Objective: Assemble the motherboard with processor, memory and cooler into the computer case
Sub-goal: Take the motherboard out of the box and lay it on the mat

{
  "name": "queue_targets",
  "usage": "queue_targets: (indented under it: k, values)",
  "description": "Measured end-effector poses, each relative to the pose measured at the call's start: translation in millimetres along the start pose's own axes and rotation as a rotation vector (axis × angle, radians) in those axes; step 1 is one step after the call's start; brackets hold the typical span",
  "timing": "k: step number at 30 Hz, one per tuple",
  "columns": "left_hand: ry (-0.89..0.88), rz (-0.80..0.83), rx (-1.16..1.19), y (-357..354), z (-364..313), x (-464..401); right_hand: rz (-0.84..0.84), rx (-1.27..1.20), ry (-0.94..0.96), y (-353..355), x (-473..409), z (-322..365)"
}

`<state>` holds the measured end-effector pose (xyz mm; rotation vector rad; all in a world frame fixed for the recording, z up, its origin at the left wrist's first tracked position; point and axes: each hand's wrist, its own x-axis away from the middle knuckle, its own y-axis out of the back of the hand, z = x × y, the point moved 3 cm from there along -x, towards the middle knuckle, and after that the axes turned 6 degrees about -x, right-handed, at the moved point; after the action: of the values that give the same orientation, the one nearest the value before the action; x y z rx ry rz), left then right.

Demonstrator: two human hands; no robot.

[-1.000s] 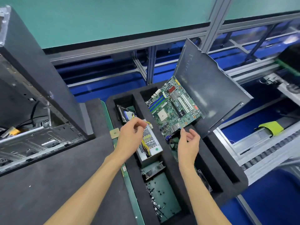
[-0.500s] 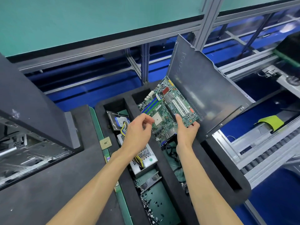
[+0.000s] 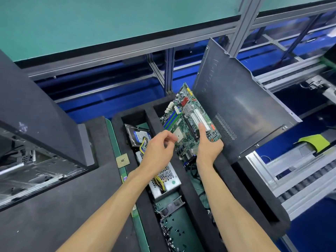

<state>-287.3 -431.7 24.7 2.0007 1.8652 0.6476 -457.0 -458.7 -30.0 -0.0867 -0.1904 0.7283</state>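
Observation:
A green motherboard stands tilted in the far slot of a black foam tray. My right hand grips its lower right edge, thumb on the face and fingers behind. My left hand hovers by the board's left edge near the processor socket, fingers curled and holding nothing. A loose processor chip lies on the mat left of the tray. The open computer case sits at the far left.
A grey case side panel leans behind the motherboard. The tray's left slot holds a hard drive, a power supply with yellow wires and several loose screws. A roller conveyor runs on the right.
My right hand reached up and took hold of the motherboard's lower right edge. The board has risen out of its slot. My left hand moved closer to the board.

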Motion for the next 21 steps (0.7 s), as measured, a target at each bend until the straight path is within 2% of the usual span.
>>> queue_targets:
  k: [6,14,17,21]
  values:
    - [0.01,-0.022,0.028,14.2,-0.3,9.1,0.029,-0.047,0.155,-14.1,9.5,14.9]
    - [-0.031,-0.073,0.046,20.9,-13.6,22.5,0.034,-0.034,0.353,-4.0,24.4,81.8]
    - [-0.057,-0.091,0.048,29.1,-23.2,28.0,-0.013,-0.107,0.391,5.1,31.2,112.8]
    - [-0.08,-0.153,0.061,45.0,-36.4,40.7,-0.163,-0.144,0.318,15.3,44.6,152.6]
